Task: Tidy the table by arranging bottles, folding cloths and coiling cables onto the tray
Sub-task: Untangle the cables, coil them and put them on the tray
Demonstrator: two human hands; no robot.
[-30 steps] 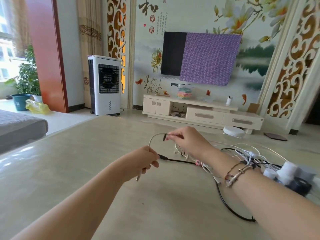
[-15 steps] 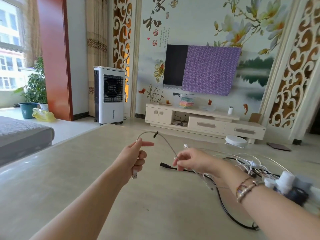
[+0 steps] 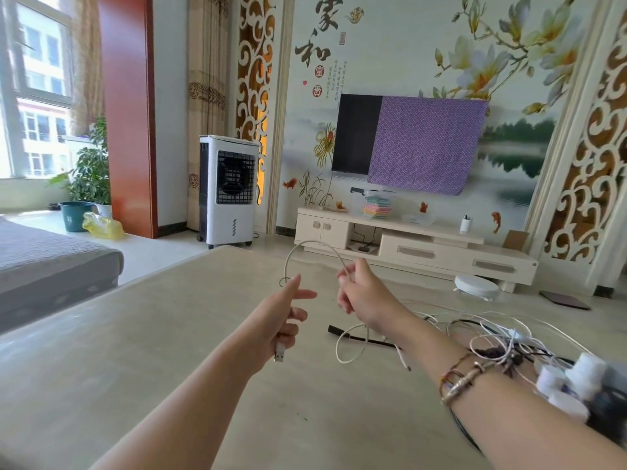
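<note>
My left hand [image 3: 283, 315] holds a thin white USB cable [image 3: 314, 244] above the table, its metal plug [image 3: 279, 355] hanging below my curled fingers while thumb and forefinger point out. The cable arcs up and over to my right hand [image 3: 364, 293], which pinches it a hand's width to the right. From there it drops to a loose loop [image 3: 349, 347] on the table. A black cable [image 3: 359, 338] lies under my right forearm. A tangle of white and black cables [image 3: 498, 337] sits at the right. Small white-capped bottles [image 3: 573, 378] stand at the right edge.
The beige table top [image 3: 169, 351] stretches wide on the left and front. Beyond it stand a white air cooler [image 3: 229, 189], a low TV cabinet [image 3: 407, 245] and a grey sofa [image 3: 44, 262] at the left. No tray is in view.
Both hands have risen and come closer together. My right hand lifted from near the table up along the white cable, and the arc between the hands has grown taller.
</note>
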